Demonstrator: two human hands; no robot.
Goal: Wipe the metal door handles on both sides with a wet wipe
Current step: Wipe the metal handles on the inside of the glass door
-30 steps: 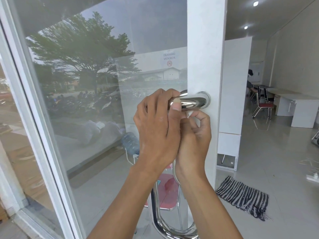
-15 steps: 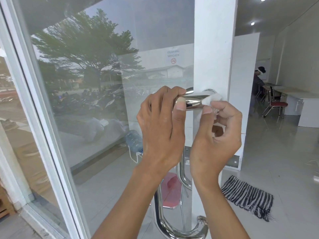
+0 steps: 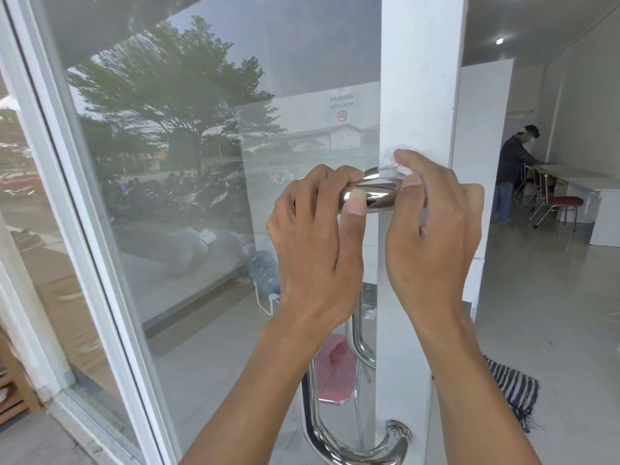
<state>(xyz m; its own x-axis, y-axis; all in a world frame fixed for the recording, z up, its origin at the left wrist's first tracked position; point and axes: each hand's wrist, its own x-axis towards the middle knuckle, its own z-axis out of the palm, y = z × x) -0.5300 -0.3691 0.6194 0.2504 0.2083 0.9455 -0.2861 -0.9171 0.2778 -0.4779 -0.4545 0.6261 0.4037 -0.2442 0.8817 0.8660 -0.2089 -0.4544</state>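
This looks like the entrance of a small office or commercial unit. A glass door point(image 3: 201, 196) in a white frame point(image 3: 419, 95) fills the left and centre of the frame, with a printed no-smoking sign point(image 3: 342, 107) stuck behind the glass. At the right, the interior has glossy floor tiles point(image 3: 553, 313), recessed ceiling lights point(image 3: 499, 41), white desks point(image 3: 604, 203), red-seated metal chairs point(image 3: 557, 204) and a person point(image 3: 511, 169) standing at a desk. A striped mat point(image 3: 513, 391) lies on the floor at lower right.

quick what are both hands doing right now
Left hand: closed around the metal door handle.
Right hand: pinching the wet wipe against the handle's base by the white door frame.
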